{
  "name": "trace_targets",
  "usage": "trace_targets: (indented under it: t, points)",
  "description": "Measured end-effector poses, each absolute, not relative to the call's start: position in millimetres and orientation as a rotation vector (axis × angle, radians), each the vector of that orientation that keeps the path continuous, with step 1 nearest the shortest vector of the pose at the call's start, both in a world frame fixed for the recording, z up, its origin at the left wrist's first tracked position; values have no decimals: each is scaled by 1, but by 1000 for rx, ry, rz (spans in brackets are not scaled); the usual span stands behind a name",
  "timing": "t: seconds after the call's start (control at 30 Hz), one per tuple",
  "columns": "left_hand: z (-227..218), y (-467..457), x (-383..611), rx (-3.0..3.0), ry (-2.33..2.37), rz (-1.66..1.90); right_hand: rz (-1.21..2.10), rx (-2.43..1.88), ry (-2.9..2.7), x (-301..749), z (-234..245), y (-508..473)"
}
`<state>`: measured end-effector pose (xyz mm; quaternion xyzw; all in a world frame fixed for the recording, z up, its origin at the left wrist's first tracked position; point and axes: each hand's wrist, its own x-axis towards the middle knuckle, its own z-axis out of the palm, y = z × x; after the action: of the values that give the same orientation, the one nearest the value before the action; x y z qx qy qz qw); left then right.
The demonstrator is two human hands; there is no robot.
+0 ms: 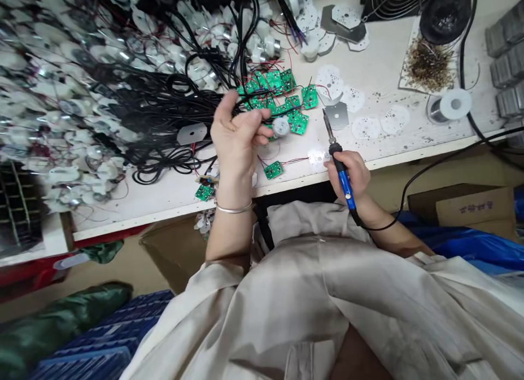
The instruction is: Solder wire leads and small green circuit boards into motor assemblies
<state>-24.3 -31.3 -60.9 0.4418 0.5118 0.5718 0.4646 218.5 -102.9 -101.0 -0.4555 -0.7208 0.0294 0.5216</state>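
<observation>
The left hand (237,135), a silver bangle (233,208) at its wrist, is half open with the fingers curled. A small round white part (280,126) sits just beside the fingertips, and black wires (164,110) pass behind the hand. The fingers hide the contact, so I cannot tell whether that hand has hold of the part, a wire or both. The right hand (349,175) is closed around the blue handle of a soldering iron (344,182), whose thin tip points away from the person, close to a grey metal plate (336,116) without clearly touching it. A white perforated disc (317,158) lies just beside the right hand's fingers, partly hidden by them.

Green circuit boards (273,91) lie in an overlapping cluster on the worktop (159,191), their wires tangled, so the individual boards are hard to separate. Two more green boards (273,170) (203,192) lie apart, nearer the front edge. A heap of white round parts (61,74) fills the left side, blurred and cut off by the frame. To the right sit a spool of solder wire (450,104) and a sheet of brown scraps (428,66). A wire fan guard (393,0) is cut off at the top edge.
</observation>
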Motion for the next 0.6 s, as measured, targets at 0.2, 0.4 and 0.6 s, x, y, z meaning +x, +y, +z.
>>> trace_targets:
  t: [0.2, 0.4, 0.6]
  points:
    - [-43, -45, -6, 1124, 1251, 1418, 37, -1147, -1762, 216, -104, -103]
    - [-36, -60, 8, 1215, 1259, 1253, 61, -1191, -1792, 216, -106, -105]
    - [-44, -75, 16, 1597, 1464, 1187, 56, -1163, -1791, 217, -101, -104]
